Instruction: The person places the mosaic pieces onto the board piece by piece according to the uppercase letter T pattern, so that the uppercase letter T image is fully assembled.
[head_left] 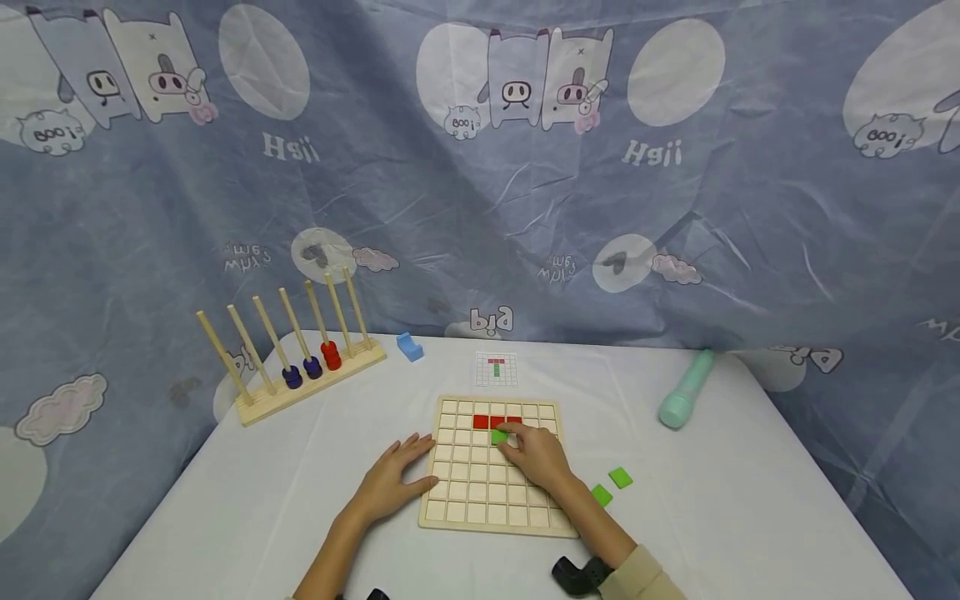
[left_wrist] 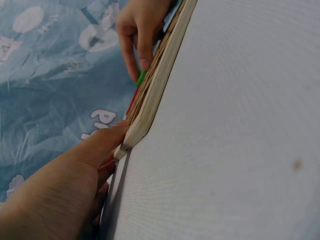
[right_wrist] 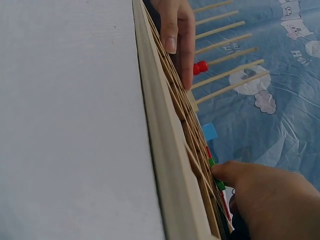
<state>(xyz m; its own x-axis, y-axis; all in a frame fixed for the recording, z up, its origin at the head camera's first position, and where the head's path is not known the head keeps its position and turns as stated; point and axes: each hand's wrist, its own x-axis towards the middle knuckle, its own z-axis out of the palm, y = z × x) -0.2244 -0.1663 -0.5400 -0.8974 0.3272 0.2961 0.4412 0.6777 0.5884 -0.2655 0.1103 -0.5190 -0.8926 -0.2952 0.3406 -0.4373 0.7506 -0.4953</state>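
Observation:
A wooden grid board [head_left: 487,527] lies flat on the table, with three red square tiles [head_left: 481,422] side by side near its far edge. Just below the middle red one, my right hand [head_left: 542,457] pinches a green square tile [head_left: 498,437] between thumb and finger; the left wrist view shows this green tile [left_wrist: 141,79] tilted at the board's surface. My left hand [head_left: 390,483] touches the board's left edge, thumb and fingers spread. Two more green tiles [head_left: 620,477] lie right of the board, one close to my right forearm.
Behind the board lies a card [head_left: 496,369] printed with a red and green T on a grid. A wooden peg rack [head_left: 315,379] with blue and red beads stands at left, a light blue block [head_left: 409,347] beside it. A mint-green microphone-shaped object [head_left: 686,392] lies at right.

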